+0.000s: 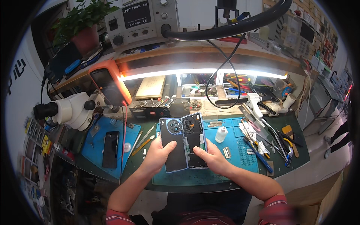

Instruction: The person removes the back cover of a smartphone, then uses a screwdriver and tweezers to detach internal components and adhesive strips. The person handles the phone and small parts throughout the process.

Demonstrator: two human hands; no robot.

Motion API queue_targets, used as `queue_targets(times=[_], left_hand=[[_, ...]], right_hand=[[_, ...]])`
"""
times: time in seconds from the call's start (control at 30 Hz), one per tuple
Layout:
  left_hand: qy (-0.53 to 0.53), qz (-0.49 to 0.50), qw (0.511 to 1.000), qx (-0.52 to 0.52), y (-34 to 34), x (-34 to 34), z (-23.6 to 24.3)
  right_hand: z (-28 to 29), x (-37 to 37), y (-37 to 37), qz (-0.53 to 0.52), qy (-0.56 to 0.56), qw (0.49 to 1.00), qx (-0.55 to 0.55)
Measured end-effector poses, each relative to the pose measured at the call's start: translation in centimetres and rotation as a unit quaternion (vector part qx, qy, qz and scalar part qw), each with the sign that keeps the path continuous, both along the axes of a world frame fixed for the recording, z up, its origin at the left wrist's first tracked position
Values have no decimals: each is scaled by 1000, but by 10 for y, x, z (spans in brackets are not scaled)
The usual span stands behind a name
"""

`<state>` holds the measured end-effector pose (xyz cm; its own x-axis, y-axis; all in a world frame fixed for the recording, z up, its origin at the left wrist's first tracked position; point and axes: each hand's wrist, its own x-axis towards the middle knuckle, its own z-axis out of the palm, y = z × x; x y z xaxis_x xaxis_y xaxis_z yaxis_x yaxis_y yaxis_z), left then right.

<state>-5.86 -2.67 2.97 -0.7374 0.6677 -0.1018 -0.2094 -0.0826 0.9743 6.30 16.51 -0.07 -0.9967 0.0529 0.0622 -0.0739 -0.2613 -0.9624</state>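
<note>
My left hand (pixel 159 156) is closed on a phone's back cover (pixel 175 153), a dark panel with a pale blue edge and a round camera ring near its top. In my right hand (pixel 213 159) is the opened phone (pixel 193 139), its camera module and black inner parts facing up. The two pieces lie side by side like an open book, their inner long edges close together. Whether a cable joins them I cannot tell. Both thumbs press on the upper faces, and my other fingers are mostly hidden beneath. Under them is a blue repair mat (pixel 240 176).
A white dropper bottle (pixel 221 134) stands right of the phone. Left are another dark phone (pixel 111 149), tweezers (pixel 143 138) and a microscope (pixel 71 112). Pliers (pixel 288 150) and hand tools crowd the right side. An orange multimeter (pixel 109 83) leans by the shelf; a black hose (pixel 232 33) arches overhead.
</note>
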Motion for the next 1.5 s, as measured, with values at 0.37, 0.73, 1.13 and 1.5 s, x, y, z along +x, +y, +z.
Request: queue_targets(times=[0.37, 0.73, 1.13, 1.5], left_hand=[[-44, 42, 996, 73, 1, 7, -3], [-91, 37, 984, 147, -1, 10, -8], [-100, 33, 981, 163, -6, 9, -4], [43, 192, 968, 155, -65, -21, 22]], right_hand=[[2, 4, -4, -39, 3, 997, -61], [3, 5, -5, -40, 4, 988, -149], [9, 1, -3, -44, 9, 991, -123], [7, -4, 23, -63, -51, 991, -111]])
